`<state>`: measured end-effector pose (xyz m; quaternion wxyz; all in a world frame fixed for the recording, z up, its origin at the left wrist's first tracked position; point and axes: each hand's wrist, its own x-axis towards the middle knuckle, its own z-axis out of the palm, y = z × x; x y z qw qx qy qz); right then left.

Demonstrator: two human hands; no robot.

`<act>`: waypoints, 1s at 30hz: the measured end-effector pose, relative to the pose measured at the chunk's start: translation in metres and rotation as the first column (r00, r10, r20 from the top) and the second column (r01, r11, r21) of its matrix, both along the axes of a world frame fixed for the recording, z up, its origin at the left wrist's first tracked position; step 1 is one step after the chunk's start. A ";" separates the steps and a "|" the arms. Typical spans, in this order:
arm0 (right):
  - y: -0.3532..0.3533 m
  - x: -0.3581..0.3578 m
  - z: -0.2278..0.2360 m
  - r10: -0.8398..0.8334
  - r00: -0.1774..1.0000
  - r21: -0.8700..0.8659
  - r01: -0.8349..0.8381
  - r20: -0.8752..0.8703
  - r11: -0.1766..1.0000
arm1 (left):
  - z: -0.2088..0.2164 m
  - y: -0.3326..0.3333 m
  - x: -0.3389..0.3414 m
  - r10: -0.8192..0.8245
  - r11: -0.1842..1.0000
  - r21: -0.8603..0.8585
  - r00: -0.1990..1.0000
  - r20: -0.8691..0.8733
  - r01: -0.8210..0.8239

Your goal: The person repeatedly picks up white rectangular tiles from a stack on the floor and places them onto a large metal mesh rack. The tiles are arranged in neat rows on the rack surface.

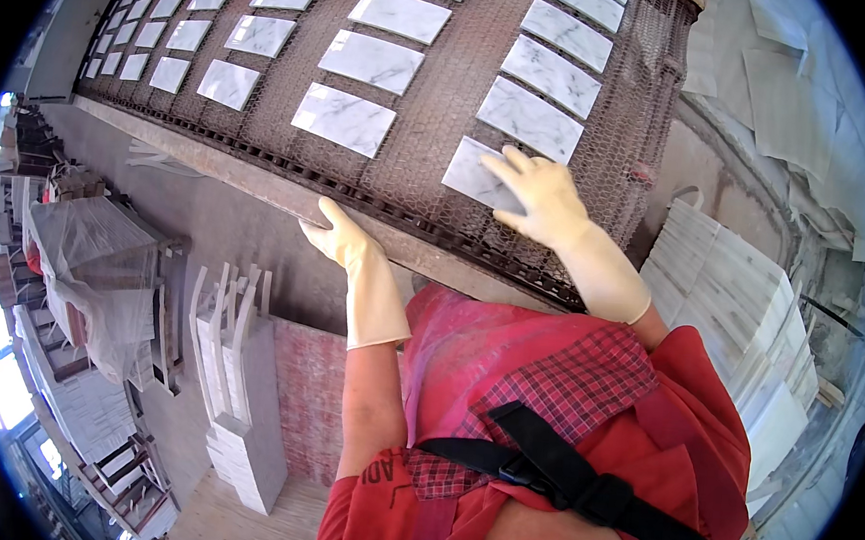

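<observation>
My right hand (548,200), in a pale cream rubber glove, lies with spread fingers over a white marble tile (467,169) with grey veins. That tile is the nearest one in the right-hand row on a brown wire-mesh conveyor belt (417,138). My left hand (342,239), gloved alike, rests against the conveyor's front edge rail (413,257), its thumb and fingers apart and no tile in it. Just beyond the right hand lies another marble tile (530,118). More tiles lie flat in spaced rows away to the left.
White slabs (721,310) are stacked to the right of the conveyor. Below left stands a block of stacked pale tiles with upright strips (241,357), beside a reddish board (309,382). A plastic-wrapped load (97,267) stands farther left. A drive chain (357,197) runs along the belt's near side.
</observation>
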<state>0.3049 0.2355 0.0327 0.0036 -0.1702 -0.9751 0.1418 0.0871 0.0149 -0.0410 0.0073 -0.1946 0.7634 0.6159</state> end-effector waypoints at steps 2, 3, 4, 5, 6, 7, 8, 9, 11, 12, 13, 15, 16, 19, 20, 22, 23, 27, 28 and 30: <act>0.020 0.002 -0.004 -0.038 0.991 0.044 0.044 -0.127 0.998 | -0.005 -0.004 -0.001 -0.006 1.000 -0.004 1.000 -0.001 0.006; 0.031 0.004 -0.005 -0.058 0.980 0.063 0.071 -0.190 0.995 | 0.001 -0.001 0.002 -0.009 1.000 0.025 1.000 0.003 0.009; 0.042 0.001 -0.006 -0.089 0.979 0.066 0.102 -0.181 0.993 | 0.004 0.000 0.005 -0.007 1.000 0.026 1.000 0.008 0.006; 0.053 -0.002 -0.006 -0.120 0.977 0.070 0.134 -0.174 0.989 | 0.005 0.000 0.006 -0.004 1.000 0.028 1.000 0.010 0.004; 0.063 -0.007 -0.009 -0.143 0.977 0.070 0.155 -0.156 0.985 | 0.005 0.001 0.006 -0.001 1.000 0.009 1.000 0.012 0.001; 0.067 -0.008 -0.010 -0.161 0.980 0.076 0.171 -0.119 0.982 | 0.004 0.001 0.005 -0.002 1.000 0.005 1.000 0.009 0.002; 0.072 -0.011 -0.009 -0.179 0.980 0.085 0.186 -0.083 0.979 | 0.002 0.002 0.003 -0.003 1.000 0.004 1.000 0.006 0.003; 0.073 -0.016 -0.007 -0.193 0.981 0.100 0.195 -0.028 0.976 | -0.001 0.001 0.003 -0.009 1.000 0.019 1.000 -0.001 0.009; 0.074 -0.020 -0.007 -0.221 0.975 0.134 0.218 0.008 0.967 | -0.005 0.000 0.003 -0.013 0.999 0.047 1.000 -0.007 0.013; 0.074 -0.023 -0.007 -0.234 0.972 0.150 0.228 0.026 0.962 | -0.005 -0.001 0.002 -0.014 0.998 0.060 1.000 -0.010 0.015; 0.075 -0.026 -0.005 -0.259 0.965 0.141 0.251 0.036 0.958 | -0.007 -0.001 0.003 -0.012 0.996 0.086 1.000 -0.002 0.012; 0.077 -0.033 -0.001 -0.279 0.956 0.098 0.271 0.090 0.958 | -0.012 -0.003 0.002 -0.010 0.998 0.069 1.000 0.010 0.009; 0.079 -0.037 0.002 -0.289 0.950 0.078 0.281 0.117 0.956 | -0.015 -0.004 0.001 -0.009 0.998 0.061 1.000 0.017 0.008; 0.081 -0.043 0.012 -0.296 0.939 0.047 0.292 0.174 0.955 | -0.018 -0.006 0.002 -0.013 1.000 0.024 1.000 0.015 0.013; 0.081 -0.043 0.012 -0.293 0.940 0.049 0.288 0.174 0.956 | -0.019 -0.007 0.001 -0.016 1.000 0.010 1.000 0.012 0.016; 0.081 -0.043 0.012 -0.280 0.943 0.064 0.273 0.182 0.960 | -0.022 -0.009 0.002 -0.024 1.000 -0.003 1.000 0.009 0.024; 0.082 -0.043 0.012 -0.273 0.943 0.077 0.263 0.191 0.962 | -0.021 -0.008 0.002 -0.033 0.999 -0.004 0.999 0.006 0.033; 0.081 -0.041 0.011 -0.260 0.948 0.055 0.254 0.184 0.966 | -0.016 -0.006 0.007 -0.035 0.999 -0.029 0.999 0.022 0.035; 0.080 -0.041 0.011 -0.257 0.949 0.050 0.252 0.181 0.966 | -0.014 -0.004 0.008 -0.032 0.999 -0.035 0.999 0.030 0.034; 0.079 -0.042 0.014 -0.247 0.953 0.039 0.244 0.174 0.969 | -0.012 -0.005 0.009 -0.030 0.997 -0.066 0.999 0.038 0.033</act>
